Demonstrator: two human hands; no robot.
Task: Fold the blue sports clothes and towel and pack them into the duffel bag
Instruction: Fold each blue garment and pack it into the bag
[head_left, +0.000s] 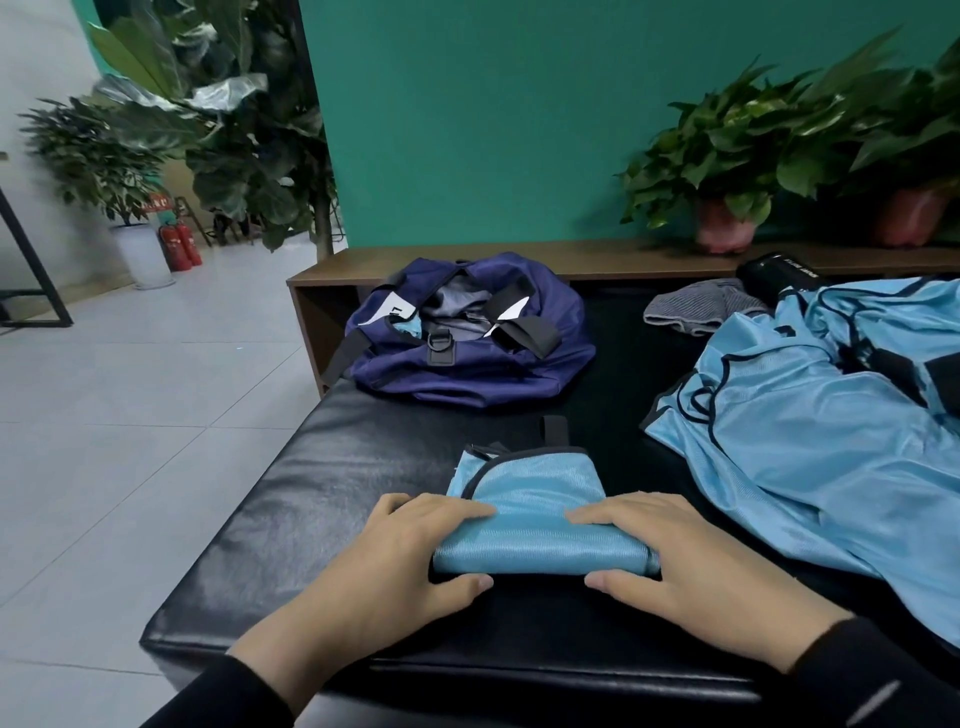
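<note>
A black padded bench (322, 499) fills the lower frame. At right sprawls an unfolded blue garment (810, 415); the navy duffel bag (467, 358) gapes open at upper centre. At lower centre, the left hand (410, 551) and right hand (680, 551) clasp a folded blue garment (535, 519), fingers on top, thumbs on its near edge. Keep both ends pinched evenly, so the folds should survive the lift.

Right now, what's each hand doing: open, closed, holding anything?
Left hand: grips the left end of the folded blue garment, fingers on top, thumb at the near edge.
Right hand: grips the right end the same way.
</note>
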